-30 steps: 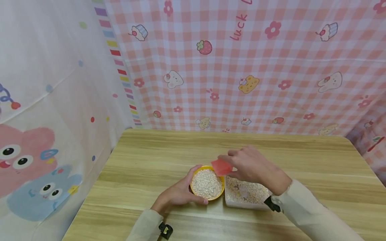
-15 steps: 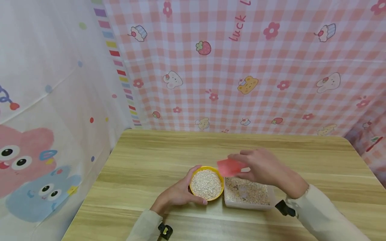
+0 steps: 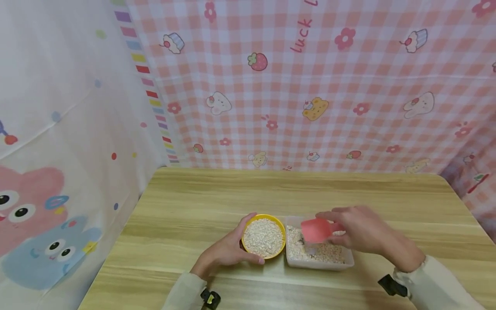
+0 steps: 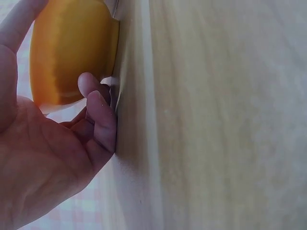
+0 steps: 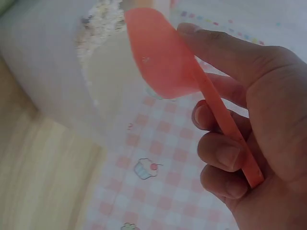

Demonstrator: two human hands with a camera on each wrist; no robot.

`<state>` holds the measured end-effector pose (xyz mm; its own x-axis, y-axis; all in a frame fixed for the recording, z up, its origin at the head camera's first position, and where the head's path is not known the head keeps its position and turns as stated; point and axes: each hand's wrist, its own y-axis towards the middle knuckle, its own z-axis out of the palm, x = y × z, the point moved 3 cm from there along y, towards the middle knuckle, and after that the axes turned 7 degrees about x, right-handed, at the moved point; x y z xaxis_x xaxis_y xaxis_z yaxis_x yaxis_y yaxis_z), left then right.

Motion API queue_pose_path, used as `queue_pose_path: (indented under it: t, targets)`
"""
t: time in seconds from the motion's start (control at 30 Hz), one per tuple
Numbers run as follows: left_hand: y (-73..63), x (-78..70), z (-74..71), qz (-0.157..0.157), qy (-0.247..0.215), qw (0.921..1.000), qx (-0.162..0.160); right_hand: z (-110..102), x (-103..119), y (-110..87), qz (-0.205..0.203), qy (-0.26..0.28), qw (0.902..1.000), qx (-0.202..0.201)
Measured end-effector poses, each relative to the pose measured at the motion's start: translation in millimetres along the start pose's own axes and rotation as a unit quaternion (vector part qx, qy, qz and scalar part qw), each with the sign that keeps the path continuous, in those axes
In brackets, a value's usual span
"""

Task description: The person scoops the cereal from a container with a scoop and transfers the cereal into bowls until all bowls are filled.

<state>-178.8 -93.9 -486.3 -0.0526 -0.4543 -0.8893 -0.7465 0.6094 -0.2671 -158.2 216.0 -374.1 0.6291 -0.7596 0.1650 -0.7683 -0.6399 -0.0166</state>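
A yellow bowl [image 3: 284, 241] filled with pale oat flakes [image 3: 263, 237] stands on the table, and my left hand [image 3: 229, 249] grips its left side. In the left wrist view the bowl [image 4: 72, 52] shows its outer wall, with curled fingers of the left hand [image 4: 43, 148] low beside it. My right hand [image 3: 362, 228] holds a red scoop [image 3: 315, 230] by its handle, over a translucent box [image 3: 319, 265] of oats. The right wrist view shows fingers of the right hand [image 5: 273, 110] curled round the handle of the scoop [image 5: 163, 57]. No oats can be made out in the scoop.
Bowl and box stand side by side on a wood-grain table [image 3: 201, 193]. Behind the table hangs a pink checked curtain [image 3: 240, 86], and a white printed curtain [image 3: 89, 150] hangs at the left.
My right hand has carried the scoop from the bowl's right rim rightward to over the box. The left hand has kept its grip on the bowl.
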Motion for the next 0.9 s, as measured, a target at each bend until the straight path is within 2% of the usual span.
queue_pose_path:
  t: [0.17,0.33,0.5,0.77,0.9]
  targets:
    - [-0.8,-0.2,-0.2,0.003,0.006,1.0,0.0,9.9,-2.9,-2.2,0.017,0.02,0.9989,0.039]
    - [-1.2,-0.1,-0.1,0.014,0.012,0.9998,-0.001,16.9,-5.0,-4.7,0.02,0.047,0.997,0.059]
    - [-1.4,-0.5,0.3,0.022,0.015,0.9996,-0.007,21.5,-4.9,-5.0,0.029,0.052,0.9953,0.077]
    - [-1.7,-3.2,0.6,0.021,0.021,0.9995,-0.011,24.5,-4.5,-5.6,0.041,0.051,0.9934,0.095]
    - [-3.6,-5.4,-0.1,0.019,0.039,0.9989,-0.019,26.0,-6.6,-7.5,0.045,0.053,0.9931,0.095]
